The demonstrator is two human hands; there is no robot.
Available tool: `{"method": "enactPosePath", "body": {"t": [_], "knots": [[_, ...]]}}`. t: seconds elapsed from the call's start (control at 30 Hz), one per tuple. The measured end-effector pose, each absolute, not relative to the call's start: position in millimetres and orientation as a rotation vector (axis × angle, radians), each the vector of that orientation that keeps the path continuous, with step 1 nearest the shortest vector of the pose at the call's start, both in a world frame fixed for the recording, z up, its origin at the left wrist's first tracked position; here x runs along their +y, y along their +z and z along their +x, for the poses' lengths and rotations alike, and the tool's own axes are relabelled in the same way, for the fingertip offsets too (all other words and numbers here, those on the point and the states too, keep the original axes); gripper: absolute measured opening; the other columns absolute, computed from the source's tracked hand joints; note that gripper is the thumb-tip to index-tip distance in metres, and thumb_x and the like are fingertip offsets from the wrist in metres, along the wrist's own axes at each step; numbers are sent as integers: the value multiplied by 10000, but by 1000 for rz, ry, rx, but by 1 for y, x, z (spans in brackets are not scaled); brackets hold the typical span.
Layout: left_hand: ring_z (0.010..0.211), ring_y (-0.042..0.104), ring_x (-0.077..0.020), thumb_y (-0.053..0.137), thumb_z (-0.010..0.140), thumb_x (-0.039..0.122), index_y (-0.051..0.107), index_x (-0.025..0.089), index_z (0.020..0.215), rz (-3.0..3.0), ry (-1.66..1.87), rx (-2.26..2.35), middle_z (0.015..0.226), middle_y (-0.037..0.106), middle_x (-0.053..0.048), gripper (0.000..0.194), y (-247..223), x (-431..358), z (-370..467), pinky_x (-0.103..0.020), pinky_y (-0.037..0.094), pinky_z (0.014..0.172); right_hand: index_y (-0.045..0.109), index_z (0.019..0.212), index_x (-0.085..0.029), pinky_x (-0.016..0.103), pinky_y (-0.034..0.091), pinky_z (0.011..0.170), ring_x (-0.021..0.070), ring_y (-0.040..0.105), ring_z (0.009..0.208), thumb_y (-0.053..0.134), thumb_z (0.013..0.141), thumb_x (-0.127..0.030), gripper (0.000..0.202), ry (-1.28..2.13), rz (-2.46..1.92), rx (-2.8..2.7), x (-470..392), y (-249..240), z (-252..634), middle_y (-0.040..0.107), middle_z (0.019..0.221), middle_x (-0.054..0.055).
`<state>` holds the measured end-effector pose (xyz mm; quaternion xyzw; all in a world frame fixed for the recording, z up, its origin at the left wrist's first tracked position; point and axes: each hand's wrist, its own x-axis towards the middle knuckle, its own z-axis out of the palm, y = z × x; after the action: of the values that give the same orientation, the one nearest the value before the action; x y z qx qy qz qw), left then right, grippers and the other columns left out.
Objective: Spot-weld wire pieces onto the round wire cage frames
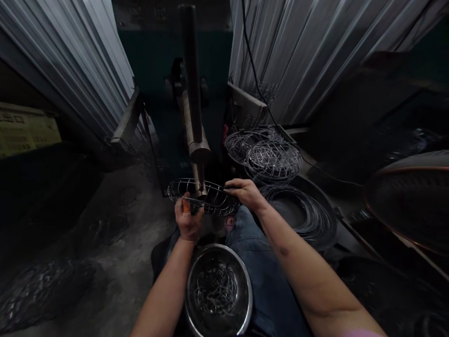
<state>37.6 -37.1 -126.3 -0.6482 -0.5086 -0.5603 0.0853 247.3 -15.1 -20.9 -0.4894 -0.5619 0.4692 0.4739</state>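
"What's nearest?"
"Metal bowl [213,256] w/ wire bits [217,292], low ctr. Beyond: wire basket [216,205] at machine arm [199,152] tip; L hand [188,221] curled on its rim, R hand [247,193] pinching its R edge."
"Room?"
"Tight on R: wire coil [314,213], mesh pile [274,157] past it. Open floor [135,224] on L. Ridged walls [284,51] behind, both sides."

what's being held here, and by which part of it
A wire basket, by its rim: the left hand at the near side, the right hand at the right end. Whether the right hand also holds something small is unclear.
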Motion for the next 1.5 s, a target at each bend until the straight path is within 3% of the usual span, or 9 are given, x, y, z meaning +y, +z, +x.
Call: {"method": "enactPosePath", "body": {"t": [0.37,0.6,0.9,1.03,1.13,1.3,1.5], "knots": [[1051,570,-284,649,796,326,569,127,1280,-2028,-1575,-1514,1133,601,-167,530,-119,-32,22,-436,461,935,715,685,-161,290,429,627,140,536,621,773,514,-382,286,1214,-1277,-1295,-14,-25,243,616,634,-7],[1046,563,-274,657,783,282,539,132,1326,-2064,-1529,-1316,1118,606,-153,575,-117,-20,7,-422,466,938,719,677,-153,274,414,595,115,504,577,787,496,-341,270,1277,-1306,-1265,-16,-25,239,580,590,-30],[1182,528,-309,668,751,298,540,120,1318,-2128,-1535,-1627,1246,575,-175,607,-86,-51,5,-450,434,999,720,703,-145,265,429,572,106,501,548,791,516,-390,317,1231,-1292,-1302,-23,-26,238,589,588,-28],[955,606,-249,690,777,315,701,176,1040,-1836,-1719,-1628,1033,660,-104,299,-46,-67,13,-403,477,890,728,718,-148,269,436,573,112,519,555,790,519,-400,327,1227,-1286,-1314,-26,-26,238,606,606,-21],[866,602,-238,693,782,383,740,189,944,-1947,-1537,-1543,971,682,-96,257,-20,-57,25,-390,479,814,734,722,-149,270,428,538,113,506,529,789,509,-421,350,1220,-1305,-1313,-26,-25,238,614,593,-12],[711,580,-200,601,862,334,755,192,834,-2062,-1319,-1492,796,699,-70,212,-8,-35,35,-333,446,669,747,753,-152,285,444,552,120,508,517,781,504,-411,361,1205,-1328,-1319,-25,-26,239,622,581,-10],[701,591,-199,588,868,299,733,150,796,-2069,-1318,-1400,779,701,-84,220,-12,-33,33,-324,450,672,737,717,-166,319,487,756,181,623,734,735,557,-354,246,1157,-1261,-1381,-28,-26,235,697,722,21]]}}
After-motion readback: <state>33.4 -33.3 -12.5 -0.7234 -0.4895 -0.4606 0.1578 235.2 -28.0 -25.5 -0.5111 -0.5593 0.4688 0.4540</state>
